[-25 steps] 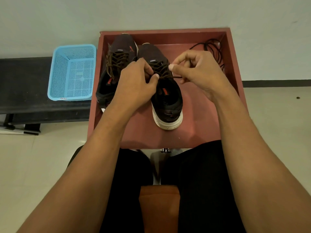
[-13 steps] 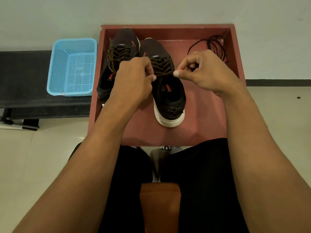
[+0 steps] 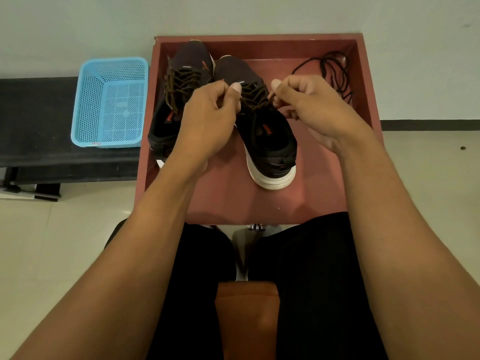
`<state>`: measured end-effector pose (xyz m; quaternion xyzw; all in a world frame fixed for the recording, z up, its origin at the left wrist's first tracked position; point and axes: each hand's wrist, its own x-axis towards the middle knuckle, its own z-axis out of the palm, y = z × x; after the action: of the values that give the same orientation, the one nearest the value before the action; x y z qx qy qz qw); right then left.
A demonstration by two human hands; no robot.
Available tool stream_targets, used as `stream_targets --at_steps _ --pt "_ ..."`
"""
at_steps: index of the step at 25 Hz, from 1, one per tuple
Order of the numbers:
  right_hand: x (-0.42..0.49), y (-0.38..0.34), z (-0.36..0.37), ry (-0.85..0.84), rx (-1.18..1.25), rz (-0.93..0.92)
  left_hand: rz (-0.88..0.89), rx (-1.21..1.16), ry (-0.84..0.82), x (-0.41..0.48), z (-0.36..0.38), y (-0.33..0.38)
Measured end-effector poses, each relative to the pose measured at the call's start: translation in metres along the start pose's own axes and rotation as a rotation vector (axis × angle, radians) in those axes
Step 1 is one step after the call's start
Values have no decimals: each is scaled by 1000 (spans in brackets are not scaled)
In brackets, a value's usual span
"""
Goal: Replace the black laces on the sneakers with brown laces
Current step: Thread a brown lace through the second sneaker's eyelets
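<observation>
both hands pinch brown lace ends over the right black sneaker in the red wooden tray: left hand, right hand. loose black laces lie in the tray's far right corner.

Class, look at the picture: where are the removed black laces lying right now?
In the head view, the black laces lie piled in the far right corner of the red tray, just beyond the right hand.
</observation>
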<state>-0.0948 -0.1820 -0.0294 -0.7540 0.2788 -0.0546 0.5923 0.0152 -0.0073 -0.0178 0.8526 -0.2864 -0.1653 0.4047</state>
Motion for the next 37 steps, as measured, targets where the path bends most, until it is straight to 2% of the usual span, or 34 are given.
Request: stream_targets --at_steps 4,8,12,17,28,37 --pt "1 -4 7 13 201 21 -39 -141 90 -1 8 4" --pt "-1 -10 13 -31 283 23 -112 -394 92 -3 15 14" --pt "-4 -15 16 -60 366 64 -18 -274 101 -3 14 12" --pt "-2 -16 22 -31 432 109 -23 -221 -2 -1 14 9" --pt "-3 -9 18 -145 430 57 108 -237 -79 -2 10 8" --pt "-7 -12 15 -7 509 105 177 -140 -79 1 12 2"
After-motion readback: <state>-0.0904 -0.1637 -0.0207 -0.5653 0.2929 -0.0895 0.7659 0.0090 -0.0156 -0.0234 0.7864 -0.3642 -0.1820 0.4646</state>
